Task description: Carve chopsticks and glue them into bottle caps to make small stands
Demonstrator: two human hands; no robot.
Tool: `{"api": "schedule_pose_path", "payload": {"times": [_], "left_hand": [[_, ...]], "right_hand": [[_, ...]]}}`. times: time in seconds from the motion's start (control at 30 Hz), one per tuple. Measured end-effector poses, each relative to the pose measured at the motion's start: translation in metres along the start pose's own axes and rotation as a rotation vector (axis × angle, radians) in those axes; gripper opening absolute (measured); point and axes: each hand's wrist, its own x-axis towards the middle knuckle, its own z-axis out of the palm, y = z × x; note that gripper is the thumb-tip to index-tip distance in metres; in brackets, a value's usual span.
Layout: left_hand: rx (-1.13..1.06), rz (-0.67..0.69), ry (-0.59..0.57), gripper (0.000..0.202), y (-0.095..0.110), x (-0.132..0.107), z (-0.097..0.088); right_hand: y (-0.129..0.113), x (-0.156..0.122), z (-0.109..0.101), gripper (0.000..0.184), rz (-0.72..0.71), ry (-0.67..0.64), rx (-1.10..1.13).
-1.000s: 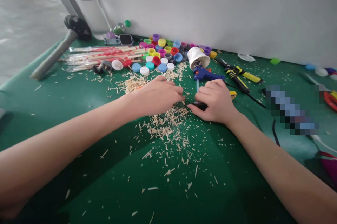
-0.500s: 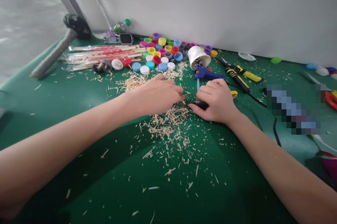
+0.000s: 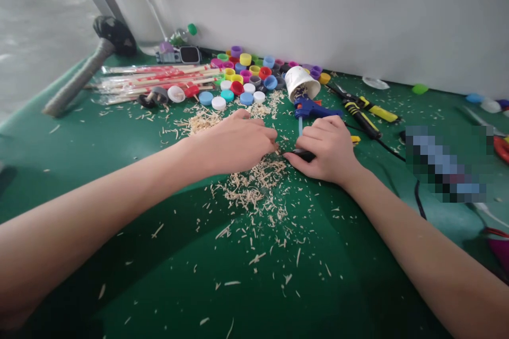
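Observation:
My left hand (image 3: 244,142) is closed in a pinch above the wood shavings (image 3: 254,185), its fingertips pointing right. What it holds is hidden behind the fingers; a small tan bit shows at their tips. Close by on the right, my right hand (image 3: 328,150) is wrapped round what looks like a utility knife (image 3: 304,155), its black part showing by the thumb. I cannot make out its blade. A yellow piece (image 3: 356,140) shows behind that hand. Just beyond it lies a blue glue gun (image 3: 314,109) with its nozzle end by a tipped white cup (image 3: 300,81).
Behind my hands are many-coloured bottle caps (image 3: 246,97), wrapped sticks (image 3: 159,83), a watch (image 3: 189,55) and a mallet (image 3: 85,71). Yellow-and-black pliers (image 3: 360,119) lie right, near a cable (image 3: 392,150) and a blurred-out object (image 3: 443,164). A white wall (image 3: 318,5) rises behind the green tabletop (image 3: 159,286).
Very little differs. Both hands keep nearly the same place and grip; the whole view has shifted slightly.

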Motion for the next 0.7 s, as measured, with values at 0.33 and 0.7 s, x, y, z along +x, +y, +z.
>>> {"api": "schedule_pose_path", "payload": {"times": [0.33,0.7], "left_hand": [[-0.002,-0.005,-0.011,0.031,0.0007,0.0002,-0.0008],[-0.014,-0.004,0.003,0.035,0.0003,0.0006,0.0029]], "right_hand": [[0.0,-0.0014,0.0008,0.03,0.034,0.005,0.012],[-0.0002,-0.0011,0.0007,0.032,0.042,-0.02,0.022]]}}
